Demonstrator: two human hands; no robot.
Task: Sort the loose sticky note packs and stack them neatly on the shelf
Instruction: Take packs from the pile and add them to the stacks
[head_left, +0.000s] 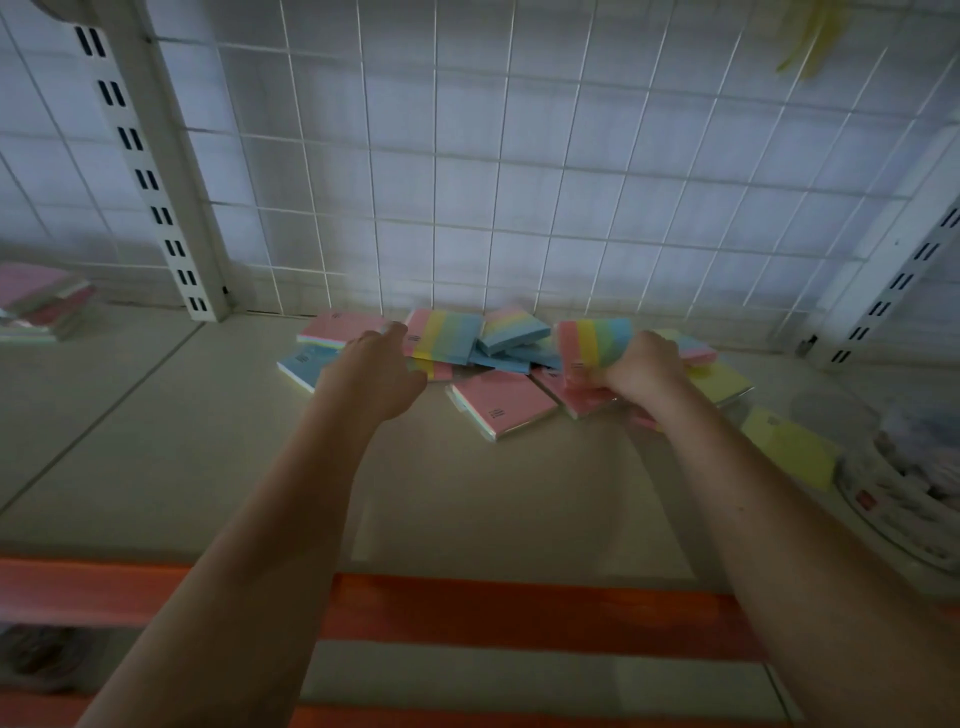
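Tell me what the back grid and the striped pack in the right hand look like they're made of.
The back grid looks like thin metal wire with a white coating, though the picture is dim. The striped pack gripped by the right hand looks like matte paper sheets in pink, yellow, green and blue bands.

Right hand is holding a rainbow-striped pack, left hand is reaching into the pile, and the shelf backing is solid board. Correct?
Not quite: the backing is a white wire grid, not solid board, as the head view shows. The right hand does grip a rainbow-striped pack, and the left hand reaches into the pile.
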